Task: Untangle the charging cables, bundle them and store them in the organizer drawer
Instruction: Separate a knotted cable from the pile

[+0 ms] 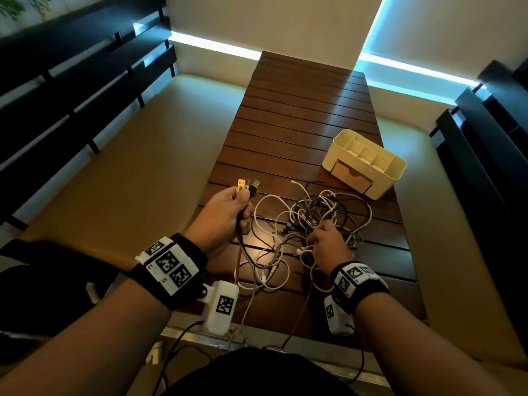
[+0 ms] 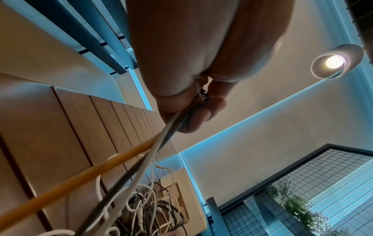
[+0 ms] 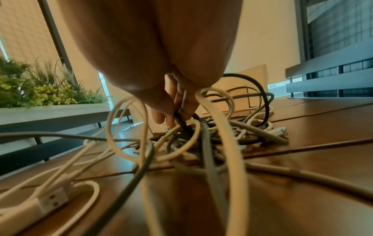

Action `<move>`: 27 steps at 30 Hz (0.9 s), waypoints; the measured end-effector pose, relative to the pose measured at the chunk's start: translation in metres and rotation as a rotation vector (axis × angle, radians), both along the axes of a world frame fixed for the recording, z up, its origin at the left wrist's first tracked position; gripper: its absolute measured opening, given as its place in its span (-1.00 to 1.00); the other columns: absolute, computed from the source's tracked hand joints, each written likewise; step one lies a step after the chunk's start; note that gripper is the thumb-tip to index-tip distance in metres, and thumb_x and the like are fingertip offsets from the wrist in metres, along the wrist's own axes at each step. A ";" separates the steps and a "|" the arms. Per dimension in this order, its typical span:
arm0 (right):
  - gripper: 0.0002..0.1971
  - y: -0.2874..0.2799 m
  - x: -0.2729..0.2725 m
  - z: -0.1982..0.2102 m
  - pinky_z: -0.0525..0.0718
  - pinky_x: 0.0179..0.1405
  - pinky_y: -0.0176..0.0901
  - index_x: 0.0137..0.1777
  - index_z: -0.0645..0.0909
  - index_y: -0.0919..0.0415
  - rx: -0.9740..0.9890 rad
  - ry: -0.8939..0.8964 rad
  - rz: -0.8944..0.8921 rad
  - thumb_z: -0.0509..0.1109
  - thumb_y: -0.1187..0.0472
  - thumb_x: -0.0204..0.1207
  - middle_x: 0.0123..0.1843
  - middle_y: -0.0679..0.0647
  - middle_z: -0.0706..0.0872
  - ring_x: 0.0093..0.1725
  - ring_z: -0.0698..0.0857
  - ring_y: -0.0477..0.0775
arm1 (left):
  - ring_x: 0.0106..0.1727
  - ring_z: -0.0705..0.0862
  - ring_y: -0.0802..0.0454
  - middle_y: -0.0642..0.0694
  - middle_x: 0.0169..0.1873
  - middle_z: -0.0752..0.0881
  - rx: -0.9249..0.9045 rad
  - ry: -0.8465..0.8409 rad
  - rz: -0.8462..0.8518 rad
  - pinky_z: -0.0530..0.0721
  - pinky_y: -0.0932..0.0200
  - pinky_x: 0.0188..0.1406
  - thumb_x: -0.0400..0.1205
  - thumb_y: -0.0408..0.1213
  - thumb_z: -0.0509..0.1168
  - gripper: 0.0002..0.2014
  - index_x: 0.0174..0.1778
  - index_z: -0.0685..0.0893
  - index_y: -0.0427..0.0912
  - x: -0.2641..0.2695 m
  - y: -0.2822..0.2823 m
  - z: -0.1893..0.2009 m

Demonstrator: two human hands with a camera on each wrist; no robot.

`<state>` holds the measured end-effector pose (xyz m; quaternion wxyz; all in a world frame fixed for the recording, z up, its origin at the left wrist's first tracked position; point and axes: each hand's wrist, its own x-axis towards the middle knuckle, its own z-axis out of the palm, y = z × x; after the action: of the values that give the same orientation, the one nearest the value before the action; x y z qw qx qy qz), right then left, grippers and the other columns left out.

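Here the long slatted wooden table runs away from the person, and most of what matters sits toward its near end. Close to the right edge stands a cream organizer, turned at an angle, its open compartments on top and its little drawer pushed in at the front. Between it and the near edge lies the tangle of cables, white, grey and dark cords looped over one another on the wood, with a few strands trailing over the near edge. The left hand is raised near the left edge, fingers curled tight around several cords gathered side by side, among them an orange cable; their plugs stick up above the fist. The right hand reaches down into the middle of the tangle, and the wrist view shows its fingertips pinching a dark cable among the loops.
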<state>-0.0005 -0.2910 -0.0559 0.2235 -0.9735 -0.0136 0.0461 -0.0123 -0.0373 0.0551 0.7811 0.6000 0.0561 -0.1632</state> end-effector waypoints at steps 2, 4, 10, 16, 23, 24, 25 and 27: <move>-0.87 0.000 0.000 -0.004 0.67 0.09 -0.14 0.02 0.72 0.34 -0.085 0.028 0.054 0.34 0.44 0.58 0.15 0.04 0.44 0.01 0.58 0.09 | -0.52 0.39 0.14 -0.02 -0.45 0.47 -0.004 0.003 -0.003 0.44 0.25 -0.49 0.85 -0.19 0.04 -0.60 0.42 0.41 -0.47 0.000 0.001 0.000; -0.84 0.003 0.000 -0.007 0.66 0.16 -0.10 0.11 0.71 0.33 -0.180 0.075 0.107 0.37 0.37 0.57 0.20 0.08 0.42 0.02 0.56 0.10 | -0.52 0.38 0.13 -0.02 -0.45 0.47 -0.009 0.005 -0.006 0.43 0.25 -0.49 0.84 -0.20 0.04 -0.60 0.42 0.41 -0.48 0.001 0.002 0.000; -0.83 0.006 0.001 -0.015 0.56 0.21 -0.01 0.11 0.72 0.32 -0.441 0.083 0.184 0.34 0.33 0.60 0.32 0.18 0.41 0.18 0.50 0.25 | -0.52 0.38 0.13 -0.01 -0.45 0.48 -0.012 0.011 -0.008 0.44 0.24 -0.48 0.84 -0.19 0.05 -0.59 0.43 0.41 -0.49 0.000 0.005 0.001; -0.87 -0.001 -0.002 -0.018 0.59 0.05 -0.13 -0.12 0.79 0.28 -0.186 -0.080 0.039 0.43 0.26 0.57 0.07 0.01 0.46 0.09 0.54 0.13 | -0.50 0.41 0.13 -0.02 -0.43 0.49 -0.020 0.024 -0.036 0.46 0.24 -0.46 0.84 -0.18 0.06 -0.66 0.32 0.53 -0.39 0.000 0.007 0.002; -0.97 0.027 -0.004 0.047 0.59 0.23 -0.33 -0.08 0.78 0.10 0.390 -0.280 -0.175 0.55 0.17 0.52 0.15 -0.13 0.47 0.23 0.50 -0.07 | -0.50 0.47 0.06 -0.09 -0.43 0.53 -0.041 0.048 -0.012 0.55 0.21 -0.47 0.85 -0.08 0.00 -0.69 0.09 0.53 -0.23 0.001 -0.011 0.007; -0.97 0.031 -0.004 0.060 0.61 0.17 -0.43 -0.11 0.75 0.05 0.469 -0.309 -0.186 0.55 0.19 0.52 0.14 -0.13 0.48 0.21 0.52 -0.10 | -0.49 0.48 0.04 -0.08 -0.45 0.53 -0.047 0.053 -0.005 0.57 0.19 -0.46 0.85 -0.06 -0.01 -0.67 0.08 0.52 -0.23 0.001 -0.013 0.009; -0.93 0.035 -0.006 0.072 0.62 0.12 -0.47 -0.12 0.72 0.02 0.522 -0.355 -0.179 0.54 0.20 0.52 0.13 -0.13 0.50 0.18 0.55 -0.14 | -0.49 0.50 0.02 -0.08 -0.46 0.54 -0.054 0.053 -0.004 0.61 0.15 -0.42 0.84 -0.04 -0.01 -0.66 0.09 0.52 -0.23 0.001 -0.016 0.010; -0.91 0.040 -0.010 0.095 0.63 0.05 -0.48 -0.10 0.70 0.00 0.534 -0.450 -0.118 0.51 0.22 0.54 0.08 -0.13 0.56 0.10 0.60 -0.20 | -0.46 0.57 0.00 -0.06 -0.46 0.56 -0.058 0.037 -0.015 0.70 0.00 -0.28 0.83 -0.01 -0.01 -0.65 0.13 0.51 -0.23 0.000 -0.019 0.012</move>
<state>-0.0105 -0.2510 0.0390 0.4637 -0.8657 -0.0178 -0.1875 -0.0122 -0.0558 0.0671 0.7958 0.5743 0.0612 -0.1820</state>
